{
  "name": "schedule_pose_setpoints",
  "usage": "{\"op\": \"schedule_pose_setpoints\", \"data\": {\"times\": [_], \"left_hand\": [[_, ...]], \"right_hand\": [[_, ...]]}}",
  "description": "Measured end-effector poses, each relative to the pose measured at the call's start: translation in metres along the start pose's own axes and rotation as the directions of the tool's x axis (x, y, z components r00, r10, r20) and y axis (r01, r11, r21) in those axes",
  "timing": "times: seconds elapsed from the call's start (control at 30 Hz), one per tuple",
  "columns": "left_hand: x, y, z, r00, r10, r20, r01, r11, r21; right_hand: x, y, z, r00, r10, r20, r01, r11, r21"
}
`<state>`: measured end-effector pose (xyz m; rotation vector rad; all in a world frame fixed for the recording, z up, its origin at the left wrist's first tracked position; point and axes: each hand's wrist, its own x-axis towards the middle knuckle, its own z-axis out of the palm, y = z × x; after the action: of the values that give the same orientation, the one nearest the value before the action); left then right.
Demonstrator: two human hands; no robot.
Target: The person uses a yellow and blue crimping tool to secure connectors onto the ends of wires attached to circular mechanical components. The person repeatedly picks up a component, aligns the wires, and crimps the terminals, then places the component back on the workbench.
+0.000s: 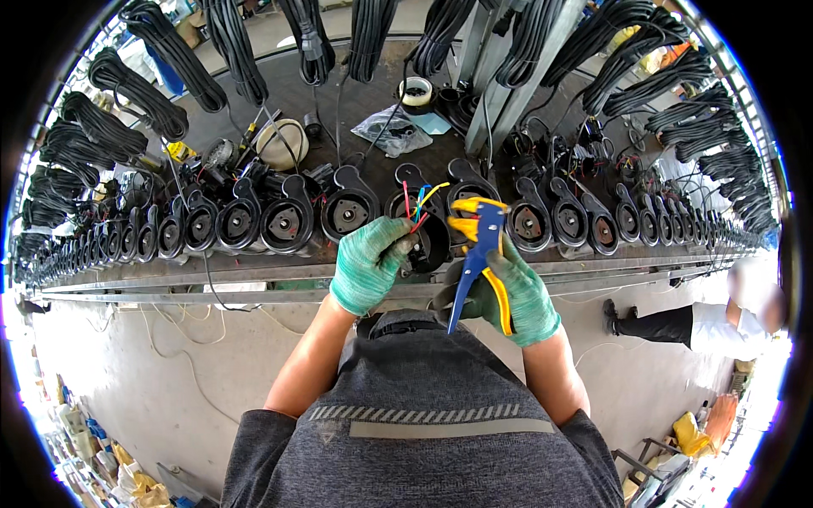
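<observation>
On the long worktop (364, 102), see a tight row of round black housings (285, 224), and above it a blue and yellow wire stripper (487, 233), held in the right hand (518, 292) with fingers curled round its handles, just beside thin red, blue and yellow wires (419, 203) pinched in the fingers of the left hand (373, 258). Best to spread the wire tips, feed in one at a time, and squeeze gently. Pull toward the near edge (254, 275), with more open room there than over the crowded row.
</observation>
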<state>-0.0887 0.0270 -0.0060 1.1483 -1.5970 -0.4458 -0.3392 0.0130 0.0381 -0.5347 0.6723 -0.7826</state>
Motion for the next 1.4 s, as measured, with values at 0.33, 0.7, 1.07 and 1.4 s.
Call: {"op": "schedule_pose_setpoints", "data": {"times": [0.33,0.7,1.07,1.4], "left_hand": [[0.008,0.008,-0.006,0.979,0.146,0.141,-0.17,0.969,0.179],[0.007,0.001,-0.014,0.958,0.186,0.217,-0.225,0.958,0.177],[0.013,-0.002,-0.021,0.916,0.245,0.318,-0.317,0.928,0.198],[0.014,-0.004,-0.018,0.922,0.232,0.31,-0.306,0.927,0.218]], "right_hand": [[-0.014,-0.013,0.014,0.965,0.191,0.182,-0.177,0.98,-0.09],[-0.019,-0.012,0.019,0.974,0.186,0.132,-0.149,0.956,-0.253],[-0.02,-0.012,0.016,0.964,0.202,0.173,-0.146,0.946,-0.289],[-0.019,-0.003,0.019,0.986,0.142,0.082,-0.118,0.962,-0.245]]}}
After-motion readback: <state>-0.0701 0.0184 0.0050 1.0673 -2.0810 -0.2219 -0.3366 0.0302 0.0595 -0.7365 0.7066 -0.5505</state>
